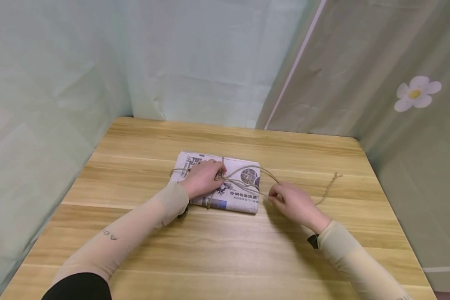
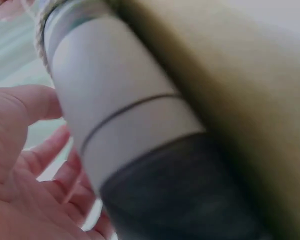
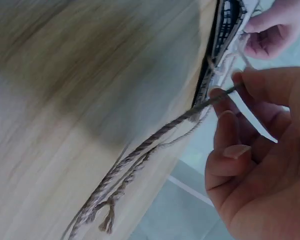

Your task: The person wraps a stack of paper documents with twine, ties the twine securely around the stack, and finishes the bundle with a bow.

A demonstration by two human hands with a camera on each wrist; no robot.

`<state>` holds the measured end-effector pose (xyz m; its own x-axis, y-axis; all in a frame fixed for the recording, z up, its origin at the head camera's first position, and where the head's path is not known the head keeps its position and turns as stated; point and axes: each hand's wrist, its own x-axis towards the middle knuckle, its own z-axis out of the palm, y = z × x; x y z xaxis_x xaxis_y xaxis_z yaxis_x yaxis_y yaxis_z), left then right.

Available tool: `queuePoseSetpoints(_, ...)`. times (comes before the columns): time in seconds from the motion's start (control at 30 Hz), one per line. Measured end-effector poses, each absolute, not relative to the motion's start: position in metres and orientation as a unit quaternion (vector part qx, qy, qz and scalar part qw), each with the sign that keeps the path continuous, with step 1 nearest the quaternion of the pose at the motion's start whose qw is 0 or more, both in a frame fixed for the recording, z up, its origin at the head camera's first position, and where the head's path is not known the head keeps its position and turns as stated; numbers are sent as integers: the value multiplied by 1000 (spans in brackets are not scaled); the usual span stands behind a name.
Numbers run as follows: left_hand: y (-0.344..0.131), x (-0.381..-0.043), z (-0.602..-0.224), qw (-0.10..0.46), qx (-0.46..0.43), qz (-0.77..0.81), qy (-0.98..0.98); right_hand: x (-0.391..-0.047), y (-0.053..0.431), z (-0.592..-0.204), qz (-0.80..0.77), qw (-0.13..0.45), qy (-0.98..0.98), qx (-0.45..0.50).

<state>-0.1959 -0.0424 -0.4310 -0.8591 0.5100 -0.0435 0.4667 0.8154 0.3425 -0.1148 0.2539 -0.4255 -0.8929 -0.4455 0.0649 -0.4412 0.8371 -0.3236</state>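
A folded stack of newspapers (image 1: 243, 204) lies on the wooden table, with brown string (image 3: 160, 134) running across it both ways. Over the middle of the stack, my left hand (image 1: 203, 177) pinches the string where its strands cross. To the right of the papers, my right hand (image 1: 295, 204) holds strands of string between thumb and forefinger. Two strands, the upper one bowed, stretch between the hands. In the left wrist view the edge of the newspaper stack (image 2: 105, 65) hides the left fingertips in part.
Past the right hand a loose string tail (image 1: 327, 191) with a frayed knotted end lies on the table (image 1: 217, 258). Pale green curtain (image 1: 210, 62) hangs behind and at the left; a grey-green one with white flowers (image 1: 414, 93) hangs at the right.
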Motion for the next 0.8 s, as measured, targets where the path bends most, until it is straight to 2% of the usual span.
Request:
queuePoseSetpoints(0.2, -45, -186, -433, 30, 326, 167, 930, -114, 251, -424, -211, -5, 954, -213)
queuePoseSetpoints(0.37, -35, -177, -432, -15, 420, 161, 893, -113, 246, -423, -256, -11, 935, -247)
queuePoseSetpoints(0.57, -23, -166, -432, -9, 485, 172, 858, -115, 230, -420, -299, -21, 910, -285)
queuePoseSetpoints(0.8, -27, -155, -434, 0, 473, 197, 859, -119, 224, -417, -288, 18, 918, -271)
